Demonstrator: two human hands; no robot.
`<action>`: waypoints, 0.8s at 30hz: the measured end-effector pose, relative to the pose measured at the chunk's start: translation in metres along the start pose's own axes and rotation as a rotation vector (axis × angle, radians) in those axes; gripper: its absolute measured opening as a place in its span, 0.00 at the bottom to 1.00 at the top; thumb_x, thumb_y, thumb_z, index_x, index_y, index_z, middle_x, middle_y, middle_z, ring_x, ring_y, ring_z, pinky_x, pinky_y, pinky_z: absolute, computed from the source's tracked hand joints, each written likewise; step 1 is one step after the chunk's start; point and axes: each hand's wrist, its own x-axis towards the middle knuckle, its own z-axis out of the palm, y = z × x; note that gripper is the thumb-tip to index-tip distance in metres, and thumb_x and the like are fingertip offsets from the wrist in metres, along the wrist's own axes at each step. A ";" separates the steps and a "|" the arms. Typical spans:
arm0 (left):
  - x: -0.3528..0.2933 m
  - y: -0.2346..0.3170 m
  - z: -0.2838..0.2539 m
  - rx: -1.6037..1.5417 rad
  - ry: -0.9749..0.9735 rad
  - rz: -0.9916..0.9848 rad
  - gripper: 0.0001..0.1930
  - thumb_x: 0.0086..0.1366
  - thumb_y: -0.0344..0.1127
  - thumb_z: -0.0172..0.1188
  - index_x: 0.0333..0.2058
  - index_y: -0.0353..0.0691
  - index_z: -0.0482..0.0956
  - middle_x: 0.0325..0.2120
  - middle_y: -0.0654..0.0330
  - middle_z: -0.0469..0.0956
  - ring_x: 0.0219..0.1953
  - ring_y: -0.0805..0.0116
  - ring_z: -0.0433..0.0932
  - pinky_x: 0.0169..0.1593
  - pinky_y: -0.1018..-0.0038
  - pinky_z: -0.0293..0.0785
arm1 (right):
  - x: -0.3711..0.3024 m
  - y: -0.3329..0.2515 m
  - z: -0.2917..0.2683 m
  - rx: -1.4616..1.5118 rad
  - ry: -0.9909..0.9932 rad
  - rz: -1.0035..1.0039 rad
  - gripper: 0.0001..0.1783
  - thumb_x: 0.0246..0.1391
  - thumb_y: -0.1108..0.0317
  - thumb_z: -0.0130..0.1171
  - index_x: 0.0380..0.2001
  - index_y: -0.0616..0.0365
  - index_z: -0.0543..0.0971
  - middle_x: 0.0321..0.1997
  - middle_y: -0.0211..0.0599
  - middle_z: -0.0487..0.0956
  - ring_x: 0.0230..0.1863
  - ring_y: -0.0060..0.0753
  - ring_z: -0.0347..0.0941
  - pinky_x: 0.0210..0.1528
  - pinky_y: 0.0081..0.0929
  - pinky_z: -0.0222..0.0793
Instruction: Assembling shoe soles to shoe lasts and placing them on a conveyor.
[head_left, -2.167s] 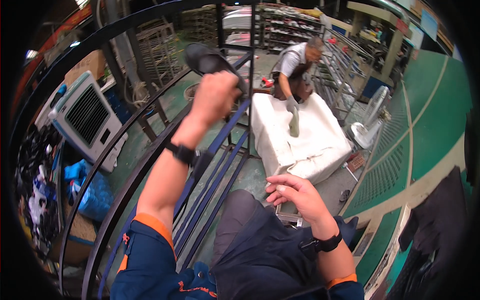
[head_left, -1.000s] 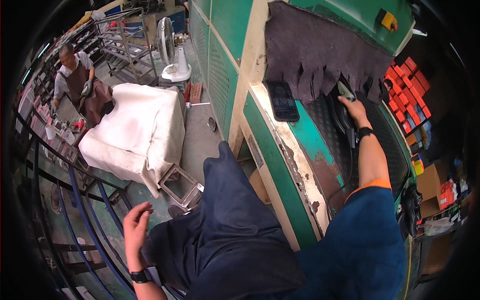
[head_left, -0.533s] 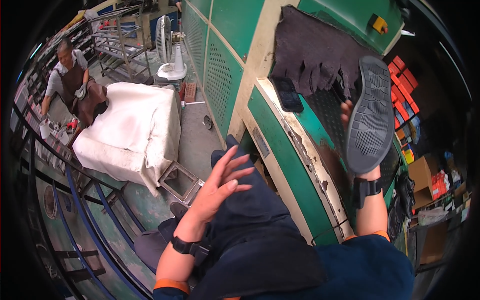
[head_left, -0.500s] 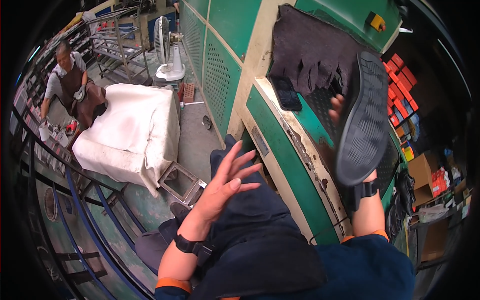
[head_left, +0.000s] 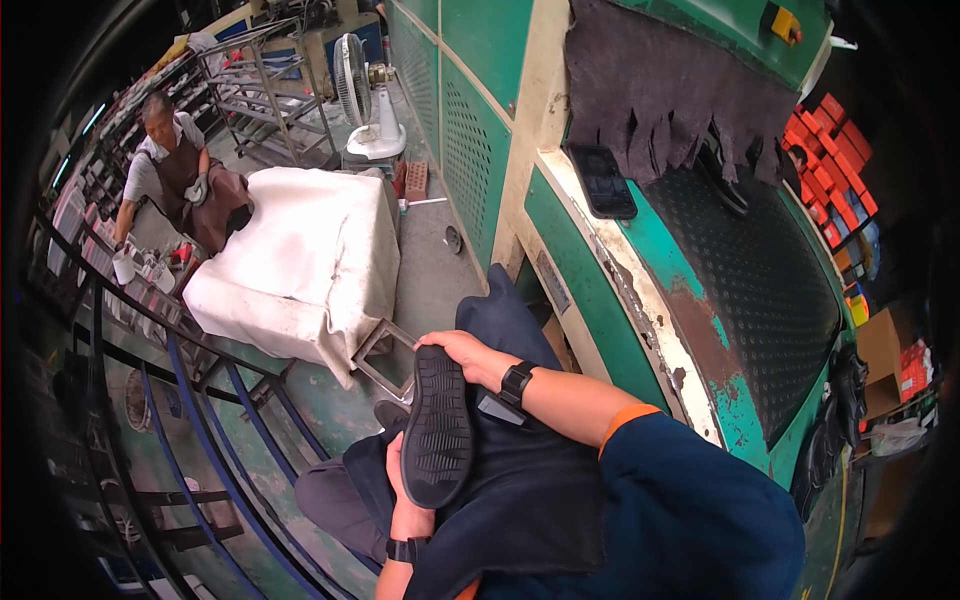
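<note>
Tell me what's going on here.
A person grips a black shoe with a ridged sole over their lap, sole toward the camera: right hand at the far end, left hand low on its left side. To the right, a dark rectangular phone lies on a green metal machine beside its black studded belt. A co-worker in a brown apron is by a white cloth-draped block.

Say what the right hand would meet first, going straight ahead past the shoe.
Beyond the shoe, the right hand would probably meet the metal frame, though depth is unclear.
</note>
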 end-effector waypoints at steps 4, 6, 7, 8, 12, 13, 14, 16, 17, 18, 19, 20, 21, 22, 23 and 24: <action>-0.006 0.005 0.013 0.091 0.189 0.006 0.25 0.68 0.43 0.42 0.52 0.29 0.75 0.45 0.48 0.81 0.44 0.53 0.81 0.52 0.59 0.77 | 0.003 0.008 0.007 -0.013 -0.048 -0.050 0.11 0.60 0.66 0.55 0.37 0.62 0.82 0.32 0.33 0.81 0.31 0.28 0.78 0.36 0.28 0.76; -0.003 0.010 -0.010 0.116 0.065 -0.005 0.26 0.67 0.44 0.42 0.53 0.29 0.75 0.45 0.48 0.80 0.45 0.52 0.80 0.53 0.59 0.76 | -0.001 0.010 0.001 -0.034 -0.032 -0.060 0.11 0.61 0.66 0.55 0.37 0.62 0.82 0.33 0.33 0.81 0.32 0.27 0.78 0.36 0.27 0.76; -0.003 0.009 -0.008 0.149 0.082 0.003 0.26 0.67 0.44 0.42 0.53 0.29 0.74 0.45 0.48 0.80 0.45 0.52 0.80 0.53 0.59 0.76 | -0.002 0.012 -0.003 -0.075 -0.024 -0.104 0.11 0.61 0.65 0.54 0.37 0.62 0.82 0.33 0.33 0.81 0.32 0.27 0.78 0.37 0.27 0.75; -0.001 0.009 -0.007 0.182 0.099 0.012 0.26 0.67 0.44 0.42 0.53 0.29 0.74 0.46 0.47 0.80 0.46 0.52 0.80 0.53 0.59 0.76 | -0.003 0.012 -0.008 -0.117 -0.016 -0.148 0.12 0.61 0.65 0.54 0.37 0.62 0.81 0.33 0.33 0.81 0.33 0.27 0.78 0.37 0.26 0.75; 0.000 0.005 -0.003 0.308 0.165 0.040 0.26 0.67 0.44 0.42 0.53 0.29 0.74 0.46 0.47 0.80 0.46 0.52 0.80 0.53 0.59 0.76 | -0.006 0.008 -0.021 -0.188 0.050 -0.103 0.12 0.61 0.65 0.54 0.37 0.61 0.82 0.33 0.33 0.81 0.33 0.26 0.78 0.37 0.26 0.74; 0.001 0.004 -0.001 0.335 0.179 0.047 0.26 0.67 0.44 0.42 0.53 0.29 0.74 0.46 0.47 0.80 0.46 0.51 0.80 0.53 0.59 0.76 | -0.002 0.008 -0.022 -0.169 0.047 -0.091 0.12 0.61 0.63 0.54 0.36 0.60 0.82 0.32 0.32 0.81 0.32 0.25 0.77 0.36 0.25 0.73; 0.000 0.004 0.001 0.362 0.191 0.056 0.26 0.67 0.44 0.42 0.54 0.29 0.74 0.47 0.47 0.80 0.46 0.51 0.80 0.53 0.59 0.76 | 0.002 0.009 -0.021 -0.162 0.047 -0.090 0.12 0.61 0.63 0.54 0.36 0.60 0.82 0.32 0.32 0.81 0.32 0.25 0.77 0.36 0.25 0.73; 0.000 0.002 0.004 0.410 0.216 0.077 0.26 0.67 0.44 0.42 0.54 0.29 0.74 0.47 0.47 0.79 0.46 0.51 0.80 0.53 0.59 0.76 | 0.011 0.012 -0.014 -0.180 0.017 -0.113 0.12 0.60 0.62 0.55 0.36 0.59 0.82 0.31 0.30 0.80 0.31 0.24 0.76 0.35 0.24 0.71; 0.000 0.000 0.006 0.433 0.227 0.089 0.26 0.67 0.44 0.42 0.54 0.29 0.74 0.47 0.47 0.79 0.46 0.51 0.80 0.53 0.59 0.76 | 0.014 0.015 -0.009 -0.171 0.016 -0.095 0.12 0.60 0.62 0.55 0.35 0.58 0.82 0.30 0.30 0.79 0.31 0.23 0.74 0.35 0.23 0.69; -0.001 0.000 0.007 0.458 0.241 0.101 0.26 0.67 0.44 0.42 0.54 0.29 0.73 0.47 0.47 0.79 0.46 0.51 0.80 0.53 0.59 0.76 | 0.016 0.018 -0.003 -0.183 0.012 -0.090 0.12 0.59 0.62 0.55 0.35 0.58 0.82 0.30 0.29 0.79 0.32 0.22 0.74 0.36 0.23 0.69; -0.003 -0.001 0.009 0.483 0.254 0.112 0.26 0.67 0.44 0.42 0.54 0.29 0.73 0.48 0.47 0.79 0.46 0.51 0.80 0.53 0.59 0.76 | 0.017 0.022 0.001 -0.190 -0.009 -0.085 0.12 0.59 0.62 0.55 0.35 0.59 0.82 0.31 0.29 0.80 0.32 0.22 0.75 0.36 0.22 0.69; -0.008 -0.001 0.013 0.485 0.259 0.112 0.26 0.67 0.44 0.42 0.54 0.29 0.73 0.48 0.47 0.79 0.46 0.51 0.80 0.53 0.59 0.76 | 0.016 0.025 0.005 -0.196 -0.030 -0.082 0.12 0.59 0.62 0.55 0.35 0.59 0.82 0.32 0.29 0.80 0.33 0.22 0.75 0.37 0.22 0.69; -0.014 -0.003 0.020 0.346 0.345 0.063 0.26 0.68 0.44 0.43 0.55 0.30 0.73 0.49 0.47 0.78 0.47 0.51 0.79 0.54 0.59 0.76 | 0.015 0.027 0.006 -0.205 -0.069 -0.102 0.12 0.59 0.62 0.55 0.36 0.59 0.83 0.33 0.29 0.81 0.34 0.21 0.75 0.38 0.20 0.69; -0.023 -0.005 0.022 0.203 0.431 0.020 0.26 0.68 0.44 0.43 0.56 0.32 0.72 0.50 0.47 0.78 0.48 0.51 0.79 0.54 0.58 0.75 | 0.012 0.029 0.010 -0.202 -0.070 -0.098 0.12 0.59 0.62 0.55 0.36 0.59 0.83 0.33 0.29 0.81 0.34 0.21 0.75 0.38 0.20 0.69; -0.034 0.007 -0.006 0.371 0.463 -0.031 0.29 0.69 0.47 0.43 0.64 0.37 0.64 0.59 0.48 0.70 0.57 0.54 0.73 0.60 0.60 0.70 | 0.010 0.031 0.015 -0.268 -0.114 -0.114 0.12 0.56 0.62 0.57 0.34 0.59 0.83 0.31 0.29 0.80 0.32 0.22 0.74 0.36 0.22 0.69; -0.030 0.013 -0.001 0.368 0.466 -0.031 0.29 0.69 0.47 0.43 0.64 0.37 0.64 0.59 0.48 0.70 0.57 0.54 0.73 0.60 0.60 0.70 | 0.010 0.033 0.018 -0.337 -0.158 -0.130 0.13 0.53 0.61 0.59 0.33 0.59 0.83 0.30 0.30 0.80 0.30 0.23 0.73 0.34 0.24 0.68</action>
